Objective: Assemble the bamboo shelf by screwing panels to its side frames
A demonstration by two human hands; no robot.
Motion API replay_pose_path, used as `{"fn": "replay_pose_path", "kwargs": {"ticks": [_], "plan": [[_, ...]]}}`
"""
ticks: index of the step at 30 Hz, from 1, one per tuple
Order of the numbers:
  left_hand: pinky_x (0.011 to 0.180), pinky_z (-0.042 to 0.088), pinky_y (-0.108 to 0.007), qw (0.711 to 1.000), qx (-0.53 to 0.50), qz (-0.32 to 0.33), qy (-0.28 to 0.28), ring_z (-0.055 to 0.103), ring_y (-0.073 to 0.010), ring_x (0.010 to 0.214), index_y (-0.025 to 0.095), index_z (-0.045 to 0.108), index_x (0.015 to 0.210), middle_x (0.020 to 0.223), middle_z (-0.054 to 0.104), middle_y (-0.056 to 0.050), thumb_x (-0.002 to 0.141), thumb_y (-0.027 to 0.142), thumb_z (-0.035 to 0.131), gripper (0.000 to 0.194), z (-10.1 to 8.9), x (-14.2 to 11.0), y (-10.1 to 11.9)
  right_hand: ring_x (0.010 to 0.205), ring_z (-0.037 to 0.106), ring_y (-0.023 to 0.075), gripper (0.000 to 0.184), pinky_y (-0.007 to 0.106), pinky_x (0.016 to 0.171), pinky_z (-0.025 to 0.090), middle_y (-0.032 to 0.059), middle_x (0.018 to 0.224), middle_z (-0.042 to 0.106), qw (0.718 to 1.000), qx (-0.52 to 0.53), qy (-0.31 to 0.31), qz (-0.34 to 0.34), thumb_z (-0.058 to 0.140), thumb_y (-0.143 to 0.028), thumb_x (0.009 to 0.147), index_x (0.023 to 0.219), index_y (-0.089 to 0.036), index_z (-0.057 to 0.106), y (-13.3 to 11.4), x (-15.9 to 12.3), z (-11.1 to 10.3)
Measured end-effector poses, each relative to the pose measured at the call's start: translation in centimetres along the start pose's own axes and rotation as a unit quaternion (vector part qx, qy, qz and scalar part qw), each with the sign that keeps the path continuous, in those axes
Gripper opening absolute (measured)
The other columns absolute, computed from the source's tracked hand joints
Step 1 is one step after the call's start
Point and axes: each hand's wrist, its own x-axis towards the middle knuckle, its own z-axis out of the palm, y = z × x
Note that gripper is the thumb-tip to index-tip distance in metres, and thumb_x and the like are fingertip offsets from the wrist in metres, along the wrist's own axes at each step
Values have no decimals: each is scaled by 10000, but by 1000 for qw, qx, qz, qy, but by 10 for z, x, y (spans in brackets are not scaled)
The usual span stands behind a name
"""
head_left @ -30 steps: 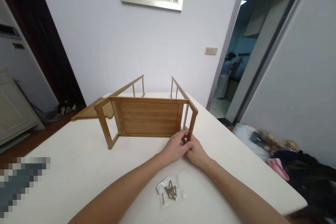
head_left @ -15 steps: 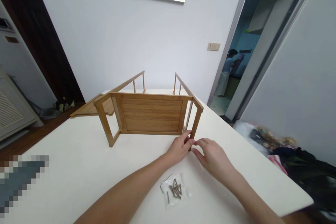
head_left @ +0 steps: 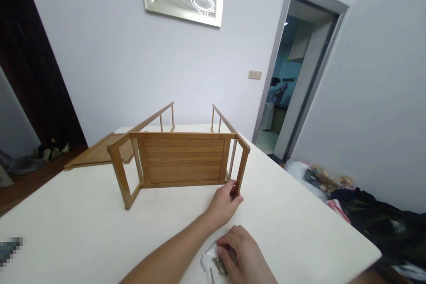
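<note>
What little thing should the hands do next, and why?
I'd guess the right hand should pinch one screw from the clear bag, if it's open. Its fingers are right at the bag, where metal screws show, while the left hand holds the lower corner of the wooden frame, so the right is the freer one.

The left hand (head_left: 223, 204) and the right hand (head_left: 244, 252) are both bare; behind the left fingers (head_left: 229, 185), wrist (head_left: 209, 221) and forearm (head_left: 175, 246) are also uncovered.
</note>
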Motion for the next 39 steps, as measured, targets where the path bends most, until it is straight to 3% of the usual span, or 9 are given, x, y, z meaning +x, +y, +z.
{"fn": "replay_pose_path", "kwargs": {"ticks": [6, 11, 18, 25, 29, 33, 36, 39], "plan": [[796, 488, -286, 1000, -2, -4, -6, 642, -167, 823, 200, 592, 1043, 900, 704, -24, 776, 156, 606, 271, 1, -1, 1, 894, 574, 188, 224, 275, 794, 435, 66, 894, 626, 998, -43, 21, -28, 454, -58, 842, 836, -184, 640, 13, 0, 12], [787, 479, -278, 1000, -17, -3, -12, 636, -168, 837, 197, 582, 1033, 893, 697, -25, 785, 138, 585, 255, 1, -1, 2, 817, 564, 186, 234, 270, 715, 449, 55, 842, 617, 991, -66, 83, -75, 459, -1, 798, 795, -197, 587, 27, 2, 26], [764, 470, -278, 1000, -16, 6, -4, 625, -171, 826, 192, 586, 1000, 886, 689, -30, 788, 144, 588, 217, 2, -2, 2, 738, 594, 187, 203, 273, 642, 491, 42, 793, 621, 977, -1, 196, -81, 381, -192, 936, 829, -242, 545, 31, 1, 24], [763, 472, -279, 1000, -21, 1, -6, 628, -170, 822, 188, 577, 987, 887, 688, -34, 785, 132, 583, 209, 2, -1, 2, 808, 639, 186, 218, 270, 723, 521, 46, 855, 660, 977, 59, 187, -87, 388, -246, 947, 886, -243, 597, 26, 2, 19], [760, 474, -276, 1000, -26, -5, -8, 627, -169, 815, 187, 582, 981, 883, 691, -31, 763, 121, 592, 228, 2, 0, 0, 760, 655, 172, 244, 263, 711, 538, 43, 853, 666, 970, 106, 200, -92, 401, -312, 964, 1009, -254, 634, 27, 2, 6], [751, 470, -269, 999, -45, 7, -11, 621, -168, 801, 187, 597, 973, 854, 689, -22, 774, 133, 575, 207, 1, 0, 3, 738, 674, 182, 255, 281, 716, 553, 44, 840, 687, 955, 181, 230, -42, 485, -409, 935, 978, -241, 672, 29, 8, -16], [756, 466, -273, 998, -56, 12, -15, 620, -174, 804, 191, 612, 981, 856, 691, -20, 770, 144, 586, 218, 1, -1, 5, 814, 697, 216, 268, 316, 770, 556, 59, 888, 717, 930, 248, 272, 9, 612, -452, 855, 962, -221, 695, 28, 25, -47], [763, 464, -279, 998, -67, 3, -18, 622, -184, 827, 199, 621, 1016, 883, 697, -24, 769, 152, 594, 253, 1, -1, 5, 809, 702, 216, 331, 333, 787, 553, 59, 905, 724, 883, 311, 350, 42, 711, -459, 766, 969, -197, 702, 26, 58, -83]]}}
